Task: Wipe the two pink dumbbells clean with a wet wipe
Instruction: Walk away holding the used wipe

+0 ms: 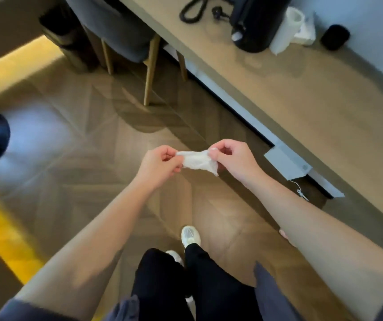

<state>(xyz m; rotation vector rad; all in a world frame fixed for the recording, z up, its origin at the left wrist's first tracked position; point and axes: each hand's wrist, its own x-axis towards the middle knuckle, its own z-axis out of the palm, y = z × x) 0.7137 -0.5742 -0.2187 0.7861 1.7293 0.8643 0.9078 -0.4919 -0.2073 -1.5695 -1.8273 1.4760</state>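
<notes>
Hands: left hand [160, 165] and right hand [232, 158] side by side in front of the body, with the wet wipe [198, 162] between them, pinched at both ends.
Floor [81, 158]: beneath the hands; a shoe [190, 236] stands on it, nearer the body.
Table [301, 107]: to the right, running away toward the far centre.
On the table's far end: cable [193, 10] — appliance [257, 22] to its right — paper roll [287, 31] just beside that.
Chair [121, 31]: far, at the table's left edge.
Box [287, 163]: at the table's edge, right of the right hand.
</notes>
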